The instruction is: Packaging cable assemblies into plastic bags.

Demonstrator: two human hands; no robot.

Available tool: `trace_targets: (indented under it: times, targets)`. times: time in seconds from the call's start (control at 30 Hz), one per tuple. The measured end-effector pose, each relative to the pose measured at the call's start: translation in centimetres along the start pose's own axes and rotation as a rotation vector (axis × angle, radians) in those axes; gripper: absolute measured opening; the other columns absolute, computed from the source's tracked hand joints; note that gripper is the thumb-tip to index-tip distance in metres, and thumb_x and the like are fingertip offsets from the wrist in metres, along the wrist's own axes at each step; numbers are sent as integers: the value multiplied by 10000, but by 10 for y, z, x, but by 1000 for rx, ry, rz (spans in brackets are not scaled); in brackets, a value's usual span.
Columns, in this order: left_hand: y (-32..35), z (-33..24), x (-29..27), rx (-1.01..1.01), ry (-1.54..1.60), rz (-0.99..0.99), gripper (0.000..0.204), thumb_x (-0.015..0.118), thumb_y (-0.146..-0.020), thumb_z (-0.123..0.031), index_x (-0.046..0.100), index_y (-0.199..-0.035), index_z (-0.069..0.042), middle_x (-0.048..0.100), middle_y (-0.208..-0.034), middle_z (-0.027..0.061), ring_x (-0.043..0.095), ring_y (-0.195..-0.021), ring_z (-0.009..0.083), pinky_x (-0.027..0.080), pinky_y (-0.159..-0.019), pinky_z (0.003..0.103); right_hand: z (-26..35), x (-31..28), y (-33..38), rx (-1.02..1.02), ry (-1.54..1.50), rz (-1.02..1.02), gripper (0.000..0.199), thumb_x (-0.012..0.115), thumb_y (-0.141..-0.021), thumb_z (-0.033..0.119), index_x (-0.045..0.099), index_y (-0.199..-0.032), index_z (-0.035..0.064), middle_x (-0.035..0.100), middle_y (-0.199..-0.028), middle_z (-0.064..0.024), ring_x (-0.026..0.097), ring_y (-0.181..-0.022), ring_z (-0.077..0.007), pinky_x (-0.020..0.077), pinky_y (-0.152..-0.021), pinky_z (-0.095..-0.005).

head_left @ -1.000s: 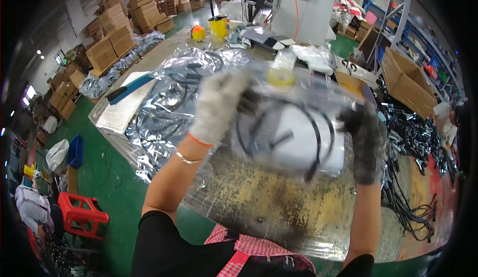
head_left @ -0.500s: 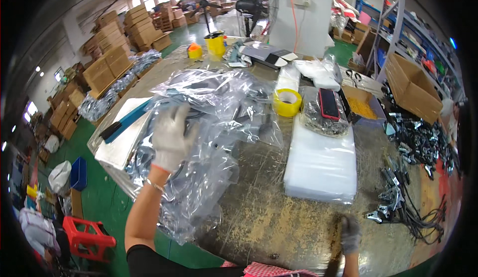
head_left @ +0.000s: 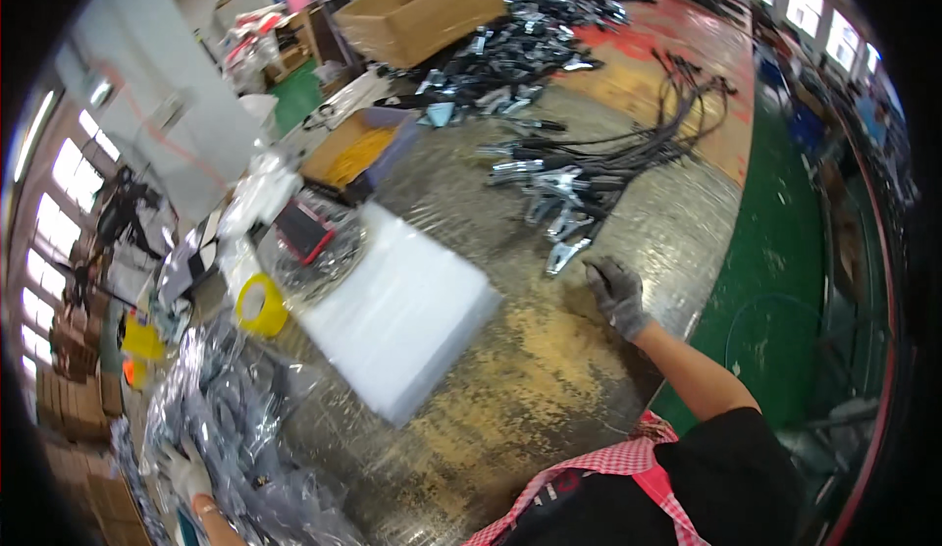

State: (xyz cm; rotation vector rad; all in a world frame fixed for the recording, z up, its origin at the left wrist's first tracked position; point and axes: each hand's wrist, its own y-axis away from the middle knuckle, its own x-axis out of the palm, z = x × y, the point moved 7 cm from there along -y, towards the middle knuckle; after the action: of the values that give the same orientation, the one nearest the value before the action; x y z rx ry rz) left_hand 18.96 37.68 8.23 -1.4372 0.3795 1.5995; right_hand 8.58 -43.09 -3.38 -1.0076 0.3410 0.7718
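Note:
My right hand (head_left: 616,291), in a grey glove, lies on the worn metal table top (head_left: 549,369) with its fingers loosely apart and nothing in it. Just beyond its fingertips lies a bundle of black cables with metal clamps (head_left: 564,188). My left hand (head_left: 183,468), in a white glove, rests far to the lower left on a heap of clear plastic bags holding black cables (head_left: 245,428). Between the hands sits a thick white stack of flat bags (head_left: 402,311).
A yellow tape roll (head_left: 260,306) and a red-and-black device (head_left: 304,230) lie left of the white stack. Behind them stand a tray of yellow parts (head_left: 358,149), a large cardboard box (head_left: 422,11) and more clamps (head_left: 510,51). Green floor (head_left: 785,252) borders the table's right edge.
A second ago both hands held up a bagged cable bundle; it is out of my hands now. The view has swung right, and my right hand has moved out toward the clamp cables.

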Motion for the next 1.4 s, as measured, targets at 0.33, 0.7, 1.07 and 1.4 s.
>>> trace_targets:
  times: [0.33, 0.7, 1.07, 1.4]
  targets:
    - [239, -151, -68, 530, 32, 369, 537, 472, -855, -464, 483, -1310, -178, 297, -1451, 150, 190, -1370, 351, 95, -1143, 413, -188, -14, -190, 322, 438, 217, 383, 573, -824, 347, 585, -1170, 182, 573, -1149, -178, 548, -1073, -328, 413, -922, -439]
    - [299, -199, -202, 610, 564, 0, 402, 663, -717, -154, 617, -1107, -68, 560, -1152, 170, 523, -1054, 336, 434, -898, 388, -64, 35, -246, -241, 388, 351, 245, 584, -804, 257, 647, -1006, 134, 615, -975, -113, 568, -954, -315, 451, -808, -413]
    - [424, -394, -288, 962, 1317, 1273, 641, 502, -881, -435, 312, -1393, -99, 563, -1187, 190, 564, -1086, 279, 450, -896, 349, 134, -63, -67, -949, -402, 601, 240, 652, -679, 261, 664, -902, 174, 617, -791, -67, 593, -714, -281, 475, -632, -410]
    - [262, -113, -215, -255, 1692, 344, 293, 631, -857, -298, 625, -949, -20, 391, -507, -91, 299, -387, 11, 180, -349, 201, -77, -43, -117, -664, 696, 475, 104, 517, -846, 117, 613, -806, 116, 530, -581, -69, 519, -470, -276, 397, -471, -377]
